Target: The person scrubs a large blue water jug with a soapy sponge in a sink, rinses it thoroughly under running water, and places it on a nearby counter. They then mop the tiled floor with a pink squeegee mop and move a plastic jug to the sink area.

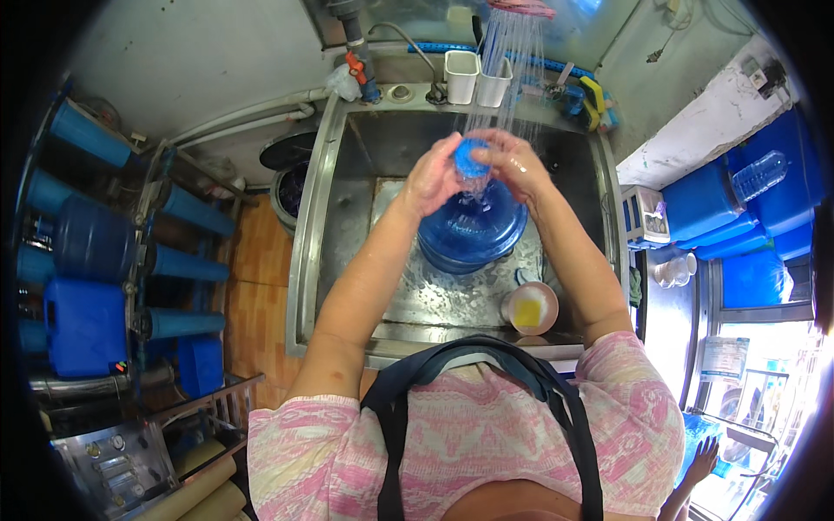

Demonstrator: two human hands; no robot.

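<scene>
Both my hands are closed round a small round blue cap (470, 156) above a blue water jug (473, 230) in the steel sink. My left hand (432, 180) grips the cap from the left side. From the right, my right hand (514, 165) curls over it with the fingers wet. Water from a pink shower head (521, 9) streams down over the hands and jug. My hands cover the jug's neck, so I cannot tell whether the cap sits on it. A pinkish bowl (549, 321) with a yellow sponge (526, 313) and suds stands right of the jug.
Two white containers (461, 76) stand on the back ledge near a thin curved tap. The sink's steel rim (306, 252) runs round the work. Blue jugs (94, 234) fill racks at left; large blue containers are at right. Another person's hand (702, 460) shows lower right.
</scene>
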